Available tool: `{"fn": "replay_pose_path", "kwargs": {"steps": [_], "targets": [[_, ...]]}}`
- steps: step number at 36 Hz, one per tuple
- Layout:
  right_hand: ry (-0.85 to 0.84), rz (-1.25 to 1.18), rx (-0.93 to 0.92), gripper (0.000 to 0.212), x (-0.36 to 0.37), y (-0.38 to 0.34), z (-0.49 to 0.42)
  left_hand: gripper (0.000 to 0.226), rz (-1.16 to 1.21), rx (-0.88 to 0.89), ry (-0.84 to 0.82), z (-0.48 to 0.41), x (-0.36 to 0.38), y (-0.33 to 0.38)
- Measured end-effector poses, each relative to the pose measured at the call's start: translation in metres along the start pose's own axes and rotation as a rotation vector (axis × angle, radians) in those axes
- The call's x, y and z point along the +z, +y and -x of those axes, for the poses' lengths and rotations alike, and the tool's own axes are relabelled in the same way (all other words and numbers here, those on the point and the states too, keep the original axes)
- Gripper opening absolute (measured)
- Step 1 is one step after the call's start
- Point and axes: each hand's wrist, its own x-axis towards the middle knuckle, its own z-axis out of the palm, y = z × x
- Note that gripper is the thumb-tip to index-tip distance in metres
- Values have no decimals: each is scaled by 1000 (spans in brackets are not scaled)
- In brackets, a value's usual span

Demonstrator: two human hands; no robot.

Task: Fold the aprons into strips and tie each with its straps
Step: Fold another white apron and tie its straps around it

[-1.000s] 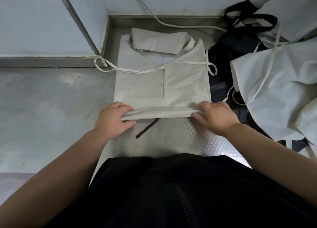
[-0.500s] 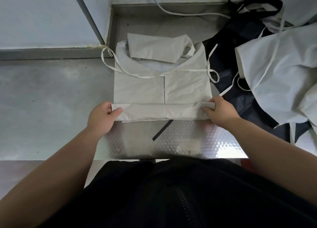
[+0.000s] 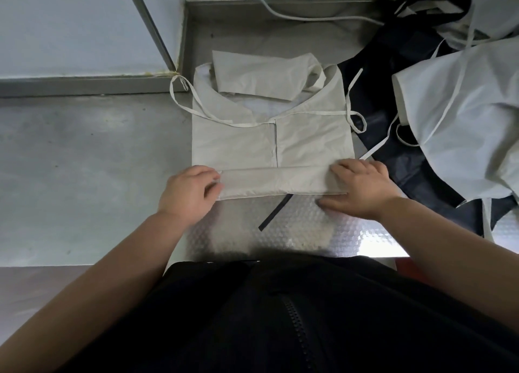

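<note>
A cream apron (image 3: 244, 137) lies flat on the steel table (image 3: 84, 176), its sides folded to a centre seam and its bib end folded down at the far side. Its near edge is turned over into a narrow band (image 3: 275, 180). My left hand (image 3: 189, 194) grips the band's left end, thumb on top. My right hand (image 3: 361, 187) lies flat on the band's right end, pressing it down. The apron's thin straps (image 3: 179, 97) loop out to both sides. A dark strap (image 3: 273, 212) pokes out from under the band toward me.
A pile of white aprons (image 3: 463, 120) and dark aprons (image 3: 393, 153) lies at the right. A raised steel ledge and wall panel (image 3: 84, 86) border the table at the left and back. A white cable (image 3: 309, 17) runs along the back.
The near edge has been rolled over one more turn away from me, so the band now sits higher on the apron. My right hand went from pinching to pressing flat.
</note>
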Motion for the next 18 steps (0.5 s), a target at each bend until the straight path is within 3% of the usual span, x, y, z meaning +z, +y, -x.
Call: {"fn": "replay_pose_path", "kwargs": {"steps": [4, 9, 12, 15, 18], "targets": [[50, -15, -39, 57, -6, 2, -6, 77, -74, -48, -131, -3, -8, 0], [98, -180, 15, 43, -14, 7, -15, 54, 72, -61, -125, -10, -14, -10], [65, -464, 149, 41, -21, 8, -19, 6, 284, -203, -150, -18, -24, -5], [27, -718, 242, 48, -31, 8, -23, 16, 490, -305, -136, -28, -29, -7], [33, -713, 276, 47, -33, 13, -27, 13, 553, -367, -97, -38, -29, -12]]}}
